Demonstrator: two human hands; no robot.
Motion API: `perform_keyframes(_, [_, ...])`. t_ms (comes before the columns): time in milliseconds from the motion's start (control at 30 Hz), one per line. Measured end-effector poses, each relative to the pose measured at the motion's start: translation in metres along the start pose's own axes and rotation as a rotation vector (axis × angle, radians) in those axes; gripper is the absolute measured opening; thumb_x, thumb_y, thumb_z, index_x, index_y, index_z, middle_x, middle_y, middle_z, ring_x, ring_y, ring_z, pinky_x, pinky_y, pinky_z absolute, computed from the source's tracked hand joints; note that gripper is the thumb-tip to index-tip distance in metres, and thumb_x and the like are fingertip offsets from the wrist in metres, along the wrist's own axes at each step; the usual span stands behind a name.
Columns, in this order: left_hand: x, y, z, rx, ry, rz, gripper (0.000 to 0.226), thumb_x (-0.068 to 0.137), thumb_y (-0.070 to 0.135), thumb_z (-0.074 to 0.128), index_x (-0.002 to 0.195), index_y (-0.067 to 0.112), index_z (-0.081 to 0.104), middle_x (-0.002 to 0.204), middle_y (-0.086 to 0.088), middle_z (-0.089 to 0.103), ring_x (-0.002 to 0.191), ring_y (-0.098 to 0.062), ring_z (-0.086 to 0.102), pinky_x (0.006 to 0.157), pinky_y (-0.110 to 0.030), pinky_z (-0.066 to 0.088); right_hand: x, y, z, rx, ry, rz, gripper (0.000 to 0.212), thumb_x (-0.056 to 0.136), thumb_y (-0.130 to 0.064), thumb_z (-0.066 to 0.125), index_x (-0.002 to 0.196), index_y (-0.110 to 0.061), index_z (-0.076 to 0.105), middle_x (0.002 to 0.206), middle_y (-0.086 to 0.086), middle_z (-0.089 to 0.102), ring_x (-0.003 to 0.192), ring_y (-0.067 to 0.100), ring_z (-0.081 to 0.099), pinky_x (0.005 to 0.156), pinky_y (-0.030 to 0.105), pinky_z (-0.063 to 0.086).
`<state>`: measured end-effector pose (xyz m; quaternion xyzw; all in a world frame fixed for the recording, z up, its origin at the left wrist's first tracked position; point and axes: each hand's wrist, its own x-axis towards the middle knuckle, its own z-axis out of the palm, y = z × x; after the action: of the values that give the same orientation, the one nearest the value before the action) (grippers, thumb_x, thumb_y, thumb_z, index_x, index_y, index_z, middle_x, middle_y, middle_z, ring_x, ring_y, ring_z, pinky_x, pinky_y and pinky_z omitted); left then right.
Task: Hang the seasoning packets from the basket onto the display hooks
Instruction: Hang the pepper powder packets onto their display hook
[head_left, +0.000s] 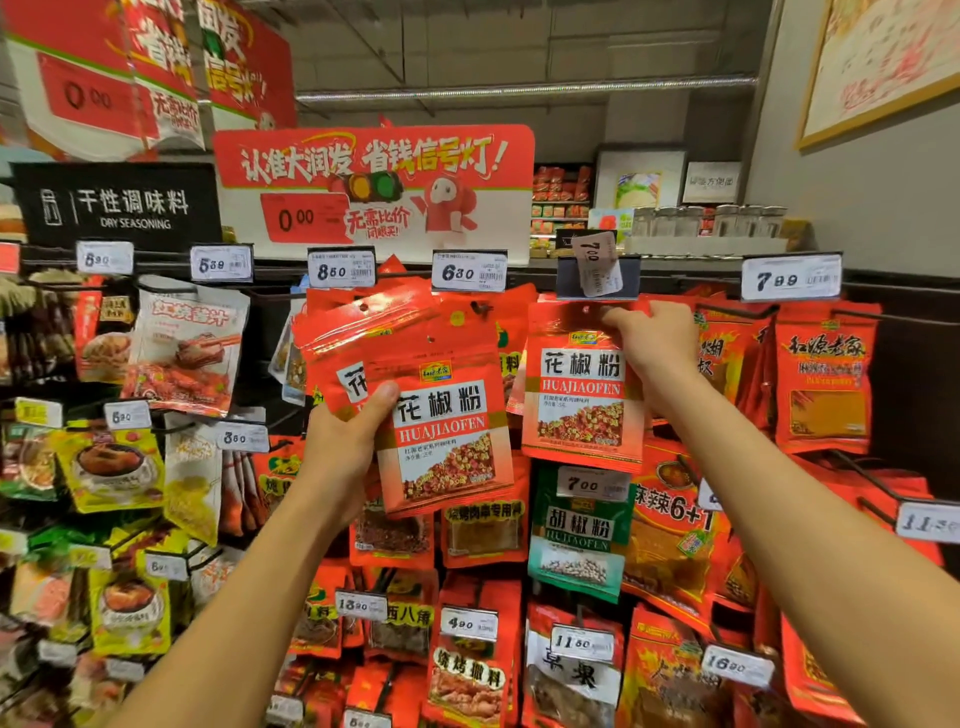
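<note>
Head view: the right hand (655, 340) is raised to the top row of the display, its fingers (621, 315) pinching the upper edge of a red huajiao packet (582, 387) just under the crooked price tag (597, 270). Whether the packet's hole is already on the hook cannot be told, since the hand and the tag holder cover that spot. To the left and nearer, the left hand (345, 441) grips a fanned stack of the same packets (415, 395), thumb across the front one. No basket is in view.

The main risk, as I judge it, sits at the right hand: the hook tip is hidden behind the tag holder, so the hole could miss it and the packet drop once released, or the foil could tear at the hole if forced. The loose tag might be knocked off. The fanned stack looks loosely held; tilting it could let the rear packets slide out.
</note>
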<state>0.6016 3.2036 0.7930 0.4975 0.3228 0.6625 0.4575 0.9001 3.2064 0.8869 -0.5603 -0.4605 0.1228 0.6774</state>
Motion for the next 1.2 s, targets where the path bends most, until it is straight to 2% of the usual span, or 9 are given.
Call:
perform_keyframes(167, [-0.002, 0.000, 0.002, -0.002, -0.033, -0.005, 0.024, 0.081, 0.040, 0.076, 0.099, 0.025, 0.071, 0.096, -0.005, 0.079, 0.087, -0.026, 0.077, 0.058, -0.034, 0.060, 0.003, 0.000, 0.004, 0.046, 0.019, 0.002, 0.017, 0.068, -0.035, 0.075, 0.054, -0.043, 0.070, 0.055, -0.011, 0.069, 0.054, 0.012, 0.071, 0.057, 0.040, 0.057])
perform_keyframes(267, [-0.004, -0.004, 0.006, 0.002, -0.051, -0.025, 0.037, 0.075, 0.043, 0.076, 0.105, 0.023, 0.070, 0.100, -0.005, 0.079, 0.090, -0.026, 0.077, 0.070, -0.045, 0.062, 0.007, 0.005, 0.005, 0.066, 0.028, 0.019, 0.017, 0.071, -0.030, 0.076, 0.054, -0.027, 0.071, 0.056, -0.008, 0.070, 0.051, 0.010, 0.070, 0.054, 0.036, 0.056])
perform_keyframes(400, [-0.004, -0.008, 0.008, 0.006, -0.056, -0.034, 0.024, 0.080, 0.038, 0.075, 0.099, 0.024, 0.073, 0.101, -0.008, 0.078, 0.092, -0.029, 0.076, 0.079, -0.049, 0.059, 0.012, 0.010, 0.004, 0.033, 0.031, 0.021, 0.020, 0.071, -0.030, 0.077, 0.060, -0.016, 0.069, 0.061, -0.002, 0.072, 0.061, 0.020, 0.074, 0.066, 0.052, 0.062])
perform_keyframes(500, [-0.003, -0.009, 0.011, 0.013, -0.053, -0.031, 0.033, 0.078, 0.039, 0.075, 0.104, 0.020, 0.071, 0.100, -0.008, 0.079, 0.091, -0.028, 0.076, 0.078, -0.047, 0.061, 0.016, 0.014, 0.004, 0.021, 0.025, 0.031, 0.022, 0.068, -0.033, 0.077, 0.069, -0.011, 0.074, 0.068, 0.002, 0.075, 0.067, 0.025, 0.075, 0.070, 0.055, 0.061])
perform_keyframes(633, [-0.001, -0.013, 0.015, 0.019, -0.050, -0.044, 0.037, 0.085, 0.034, 0.074, 0.114, 0.012, 0.066, 0.100, -0.007, 0.079, 0.090, -0.027, 0.077, 0.068, -0.041, 0.062, 0.023, 0.024, 0.007, -0.031, 0.025, 0.030, 0.022, 0.072, -0.037, 0.077, 0.062, -0.019, 0.069, 0.061, -0.006, 0.072, 0.060, 0.018, 0.074, 0.057, 0.038, 0.060])
perform_keyframes(800, [0.004, -0.017, 0.027, 0.011, -0.047, -0.087, 0.050, 0.089, 0.031, 0.075, 0.126, 0.005, 0.055, 0.109, -0.015, 0.075, 0.091, -0.026, 0.076, 0.061, -0.031, 0.061, 0.043, 0.039, 0.016, -0.295, 0.026, 0.052, 0.038, 0.086, -0.052, 0.074, 0.073, -0.016, 0.068, 0.080, 0.004, 0.073, 0.078, 0.027, 0.070, 0.075, 0.046, 0.058])
perform_keyframes(1000, [0.004, -0.019, 0.054, -0.005, -0.090, -0.068, 0.015, 0.092, 0.024, 0.072, 0.102, 0.015, 0.066, 0.091, -0.005, 0.079, 0.082, -0.024, 0.077, 0.058, -0.030, 0.060, 0.050, 0.034, 0.010, -0.559, 0.032, 0.008, 0.048, 0.087, -0.061, 0.068, 0.082, -0.015, 0.057, 0.090, -0.002, 0.060, 0.081, 0.023, 0.056, 0.071, 0.038, 0.045])
perform_keyframes(1133, [0.003, -0.024, 0.067, -0.005, -0.136, -0.078, 0.016, 0.092, 0.025, 0.072, 0.101, 0.012, 0.070, 0.094, -0.010, 0.079, 0.085, -0.028, 0.077, 0.065, -0.037, 0.062, 0.015, 0.038, -0.011, -0.311, 0.140, -0.220, 0.031, 0.091, -0.050, 0.065, 0.107, -0.025, 0.059, 0.092, -0.011, 0.061, 0.087, 0.013, 0.058, 0.072, 0.033, 0.041])
perform_keyframes(1200, [0.001, -0.025, 0.077, -0.040, -0.160, -0.095, 0.017, 0.092, 0.023, 0.072, 0.103, 0.010, 0.070, 0.094, -0.011, 0.079, 0.084, -0.028, 0.077, 0.063, -0.035, 0.060, -0.012, 0.033, -0.011, -0.075, -0.083, -0.189, 0.035, 0.089, -0.051, 0.068, 0.106, -0.021, 0.063, 0.088, -0.011, 0.064, 0.079, 0.008, 0.061, 0.067, 0.027, 0.045])
